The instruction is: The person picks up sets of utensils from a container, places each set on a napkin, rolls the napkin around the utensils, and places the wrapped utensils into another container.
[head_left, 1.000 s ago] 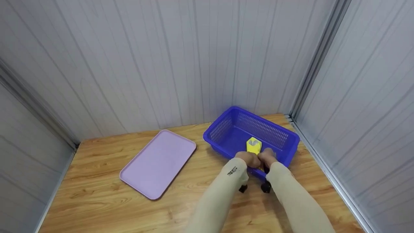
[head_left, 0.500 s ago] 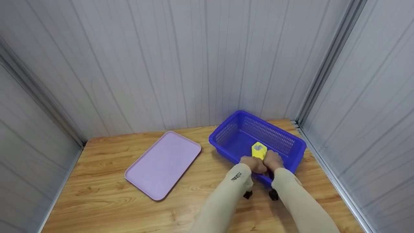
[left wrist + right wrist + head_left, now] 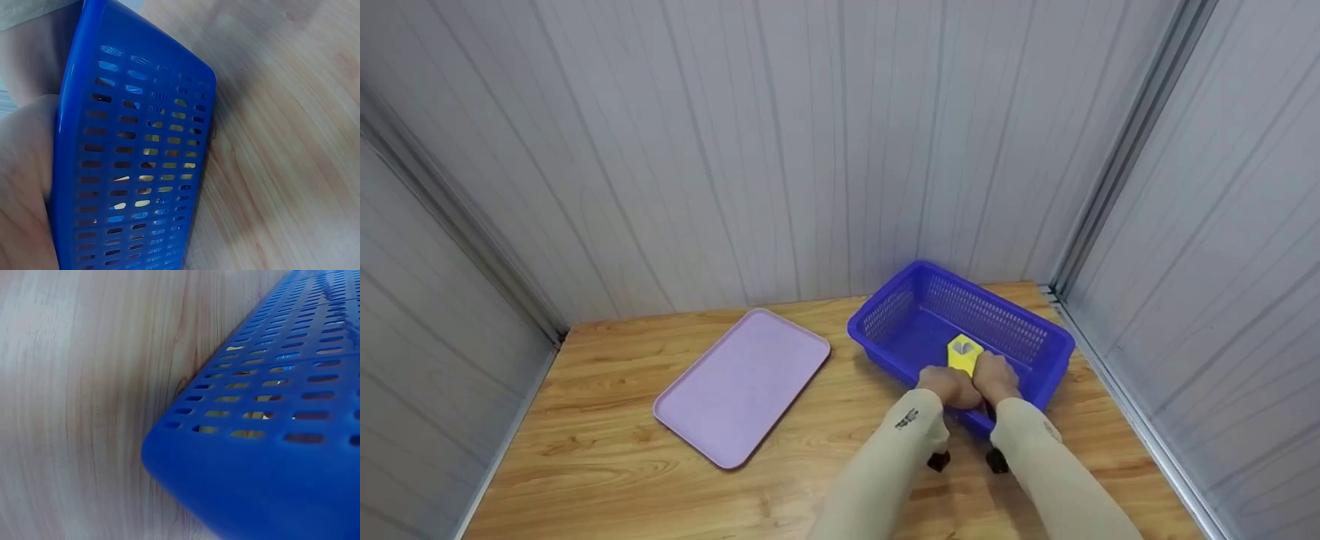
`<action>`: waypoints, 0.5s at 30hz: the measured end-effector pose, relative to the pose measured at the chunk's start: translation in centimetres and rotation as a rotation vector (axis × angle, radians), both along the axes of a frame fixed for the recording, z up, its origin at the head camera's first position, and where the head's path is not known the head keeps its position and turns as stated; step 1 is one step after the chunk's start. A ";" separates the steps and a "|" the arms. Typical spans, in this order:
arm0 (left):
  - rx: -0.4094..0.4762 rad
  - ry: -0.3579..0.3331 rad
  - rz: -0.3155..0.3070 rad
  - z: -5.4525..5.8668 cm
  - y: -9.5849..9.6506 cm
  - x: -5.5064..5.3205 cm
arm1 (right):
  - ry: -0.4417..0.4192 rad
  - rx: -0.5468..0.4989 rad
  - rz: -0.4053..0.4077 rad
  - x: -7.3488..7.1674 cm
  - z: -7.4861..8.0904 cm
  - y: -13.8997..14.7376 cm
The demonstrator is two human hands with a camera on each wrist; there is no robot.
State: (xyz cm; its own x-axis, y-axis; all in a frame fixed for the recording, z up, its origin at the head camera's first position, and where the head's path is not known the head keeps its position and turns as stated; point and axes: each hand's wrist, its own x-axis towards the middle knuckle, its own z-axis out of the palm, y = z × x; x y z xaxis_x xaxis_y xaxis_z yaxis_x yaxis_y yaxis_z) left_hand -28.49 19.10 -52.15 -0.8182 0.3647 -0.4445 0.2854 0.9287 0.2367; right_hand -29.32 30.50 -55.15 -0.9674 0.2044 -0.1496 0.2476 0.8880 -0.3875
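Observation:
In the head view, a yellow package with a grey-white patch lies inside the blue-violet plastic basket, at its near side. My left hand is curled at the package's near left. My right hand grips its right side, and the two hands touch or nearly touch. Both sets of fingertips are hidden in the head view. The left wrist view has part of my left hand beside the rim of the perforated basket wall. Through the slots of the basket in the right wrist view, bits of yellow show.
A flat lilac tray lies left of the basket on the wood-grain table. Pale panel walls rise behind and at both sides, with the right wall close to the basket. Black wrist cameras hang below the cuffs.
My right hand has turned more back-up and closed in on the package's right side. Both hands stay at the package. The head view has shifted, so everything sits slightly lower and farther right.

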 end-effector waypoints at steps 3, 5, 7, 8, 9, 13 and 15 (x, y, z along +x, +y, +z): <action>0.026 -0.034 0.058 0.2 0.1 0.3 | -0.013 0.005 0.013 0.1 0.0 0.3; 0.023 -0.035 0.058 0.3 0.1 0.4 | -0.015 0.001 0.008 0.2 0.0 0.5; 0.013 -0.026 0.049 0.3 0.1 0.4 | -0.020 -0.017 0.006 0.3 0.0 0.6; 0.011 -0.023 0.046 0.3 0.1 0.4 | -0.019 -0.029 0.000 0.3 -0.1 0.6; 0.009 -0.021 0.042 0.2 0.1 0.3 | -0.021 -0.040 -0.009 0.3 -0.2 0.7; 0.005 -0.019 0.047 0.2 0.0 0.2 | -0.027 -0.074 -0.044 0.2 -0.4 0.7; -0.001 -0.013 0.038 0.2 0.0 0.1 | -0.029 -0.083 -0.053 0.1 -0.5 0.6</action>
State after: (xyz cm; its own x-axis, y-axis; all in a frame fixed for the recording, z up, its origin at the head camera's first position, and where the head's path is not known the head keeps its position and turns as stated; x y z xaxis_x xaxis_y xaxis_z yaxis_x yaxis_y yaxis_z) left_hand -28.41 19.11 -51.98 -0.8257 0.3328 -0.4555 0.2468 0.9392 0.2389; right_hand -29.19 31.09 -55.64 -0.9506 0.2410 -0.1955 0.3054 0.8385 -0.4512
